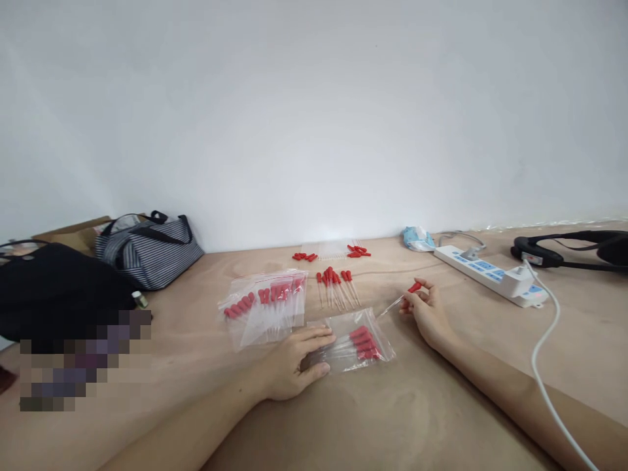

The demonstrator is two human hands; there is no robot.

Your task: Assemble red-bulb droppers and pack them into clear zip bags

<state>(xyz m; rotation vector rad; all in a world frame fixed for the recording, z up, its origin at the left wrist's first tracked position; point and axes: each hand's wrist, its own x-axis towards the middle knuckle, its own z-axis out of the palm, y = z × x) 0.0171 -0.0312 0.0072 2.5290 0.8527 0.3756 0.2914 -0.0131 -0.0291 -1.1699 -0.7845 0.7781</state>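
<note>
My right hand [424, 311] pinches a glass dropper [391, 305] near its red rubber bulb. The dropper's thin tip points down and left, close to the right edge of a clear zip bag [338, 324]. Inside that bag lie several droppers [363, 343], red bulbs to the right. My left hand [301, 356] grips the bag's left end, fingers over the top and thumb along the near edge. Beyond the bag, several loose droppers [333, 281] are spread on the table. Left of them lie filled bags [269, 304] of droppers, overlapping one another.
Loose red bulbs [305, 256] and glass tubes [338, 249] lie near the wall. A power strip [483, 269] with a white cable [540, 366] stands at right, beside a blue-white packet [417, 239] and a black headset strap [564, 248]. At left are a striped bag [150, 252] and a small vial [140, 299].
</note>
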